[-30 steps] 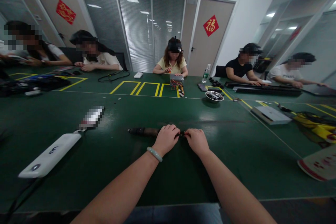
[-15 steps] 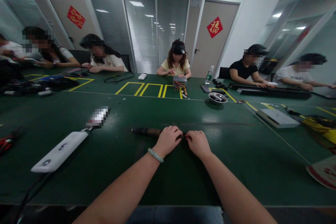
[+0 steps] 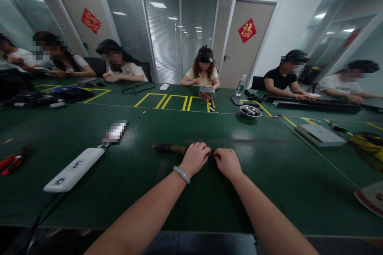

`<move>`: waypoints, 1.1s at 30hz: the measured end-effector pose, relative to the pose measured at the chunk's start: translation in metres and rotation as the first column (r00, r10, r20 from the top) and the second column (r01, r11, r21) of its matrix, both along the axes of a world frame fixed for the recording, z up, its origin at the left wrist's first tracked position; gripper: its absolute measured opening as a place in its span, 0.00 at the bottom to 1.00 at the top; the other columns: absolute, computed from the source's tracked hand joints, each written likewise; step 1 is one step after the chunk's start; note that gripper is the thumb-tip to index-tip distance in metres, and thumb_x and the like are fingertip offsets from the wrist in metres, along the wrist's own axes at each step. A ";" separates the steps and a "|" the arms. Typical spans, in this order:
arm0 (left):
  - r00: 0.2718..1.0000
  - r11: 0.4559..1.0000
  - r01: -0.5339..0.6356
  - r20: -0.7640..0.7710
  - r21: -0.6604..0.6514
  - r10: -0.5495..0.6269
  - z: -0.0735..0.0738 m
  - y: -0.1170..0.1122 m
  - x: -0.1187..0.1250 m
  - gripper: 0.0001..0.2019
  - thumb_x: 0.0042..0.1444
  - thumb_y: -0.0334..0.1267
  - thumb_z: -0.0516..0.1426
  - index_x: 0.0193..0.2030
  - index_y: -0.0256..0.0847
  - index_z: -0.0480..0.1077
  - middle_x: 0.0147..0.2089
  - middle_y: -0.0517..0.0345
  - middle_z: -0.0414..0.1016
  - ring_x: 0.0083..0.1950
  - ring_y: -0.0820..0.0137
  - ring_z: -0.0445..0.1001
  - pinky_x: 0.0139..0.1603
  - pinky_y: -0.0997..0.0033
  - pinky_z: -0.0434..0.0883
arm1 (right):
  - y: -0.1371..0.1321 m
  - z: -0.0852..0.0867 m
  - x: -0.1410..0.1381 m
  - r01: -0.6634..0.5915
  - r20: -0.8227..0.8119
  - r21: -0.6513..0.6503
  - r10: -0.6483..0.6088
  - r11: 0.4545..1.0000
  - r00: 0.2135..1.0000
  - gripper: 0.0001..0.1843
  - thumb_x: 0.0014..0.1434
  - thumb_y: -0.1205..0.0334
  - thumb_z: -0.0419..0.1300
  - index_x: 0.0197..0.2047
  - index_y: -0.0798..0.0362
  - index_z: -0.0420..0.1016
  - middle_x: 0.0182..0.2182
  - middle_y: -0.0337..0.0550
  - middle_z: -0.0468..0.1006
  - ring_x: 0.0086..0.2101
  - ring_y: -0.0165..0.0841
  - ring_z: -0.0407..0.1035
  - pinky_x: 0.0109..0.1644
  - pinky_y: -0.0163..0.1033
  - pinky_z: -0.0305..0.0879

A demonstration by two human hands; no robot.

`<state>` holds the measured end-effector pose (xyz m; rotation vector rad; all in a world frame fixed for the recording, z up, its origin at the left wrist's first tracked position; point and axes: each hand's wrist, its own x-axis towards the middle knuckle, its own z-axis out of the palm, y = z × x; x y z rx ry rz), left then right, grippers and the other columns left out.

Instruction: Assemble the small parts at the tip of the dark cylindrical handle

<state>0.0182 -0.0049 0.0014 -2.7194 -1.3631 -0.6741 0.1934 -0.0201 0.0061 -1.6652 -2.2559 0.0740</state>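
Dark cylindrical tool lies on the green table at 12 o'clock, free end pointing to 9. Left hand is wrapped over its 3 o'clock part. Right hand has fingertips bunched beside it; can't tell if they're gripping. I'd brace left, work right in line, no side load. Left knuckles hide the covered section; dark bit between hands too small to ID.

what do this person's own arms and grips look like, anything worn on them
The left arm and right arm are bare, with no sleeves in view; the left grip and right grip wear no gloves. A smooth, pale grey-green bangle circles the left arm at the wrist; the right has none. No cables or markings show.
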 end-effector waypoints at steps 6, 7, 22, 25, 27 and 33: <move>1.000 1.000 0.016 0.009 -0.020 -0.016 0.003 -0.002 0.000 0.06 0.60 0.31 0.53 0.42 0.44 0.68 0.43 0.56 0.68 0.46 0.65 0.65 0.46 0.63 0.62 | 0.001 0.000 0.000 0.006 -0.031 -0.010 -0.006 1.000 0.999 0.09 0.59 0.69 0.54 0.36 0.51 0.75 0.37 0.41 0.79 0.40 0.34 0.71 0.48 0.39 0.55; 1.000 1.000 0.018 0.013 -0.024 -0.018 0.003 -0.002 0.000 0.06 0.60 0.31 0.53 0.41 0.44 0.68 0.43 0.56 0.68 0.46 0.65 0.65 0.45 0.63 0.62 | 0.001 -0.001 0.001 0.002 -0.037 -0.010 -0.003 1.000 0.999 0.09 0.59 0.69 0.54 0.36 0.51 0.75 0.37 0.41 0.79 0.40 0.33 0.70 0.49 0.39 0.55; 0.994 0.995 0.089 0.065 -0.047 -0.086 0.000 0.004 -0.007 0.04 0.56 0.30 0.56 0.38 0.42 0.69 0.41 0.58 0.70 0.45 0.66 0.66 0.47 0.64 0.64 | 0.003 -0.005 0.004 -0.041 -0.056 0.023 0.042 0.999 0.998 0.07 0.59 0.67 0.56 0.35 0.50 0.75 0.35 0.39 0.79 0.39 0.33 0.71 0.46 0.39 0.54; 0.993 0.994 0.098 0.069 -0.048 -0.095 0.000 0.004 -0.008 0.04 0.57 0.31 0.56 0.39 0.43 0.69 0.41 0.58 0.70 0.45 0.66 0.66 0.48 0.64 0.64 | 0.003 -0.004 0.003 -0.041 -0.057 0.019 0.042 0.999 0.998 0.07 0.59 0.66 0.56 0.35 0.50 0.76 0.35 0.39 0.79 0.39 0.33 0.70 0.47 0.39 0.54; 0.993 0.994 0.101 0.066 -0.047 -0.098 0.001 0.004 -0.008 0.04 0.58 0.32 0.55 0.39 0.43 0.69 0.42 0.58 0.70 0.45 0.66 0.66 0.48 0.64 0.64 | 0.002 -0.002 0.003 -0.038 -0.053 0.014 0.039 0.999 0.998 0.07 0.59 0.66 0.56 0.36 0.50 0.76 0.36 0.39 0.79 0.40 0.33 0.70 0.47 0.39 0.54; 0.994 0.994 0.099 0.060 -0.042 -0.096 0.001 0.002 -0.008 0.04 0.60 0.36 0.55 0.42 0.42 0.68 0.43 0.57 0.70 0.45 0.65 0.67 0.47 0.63 0.64 | 0.001 0.000 0.003 -0.040 -0.039 -0.013 0.040 0.999 0.998 0.06 0.59 0.67 0.56 0.35 0.50 0.76 0.36 0.39 0.79 0.40 0.33 0.70 0.48 0.39 0.55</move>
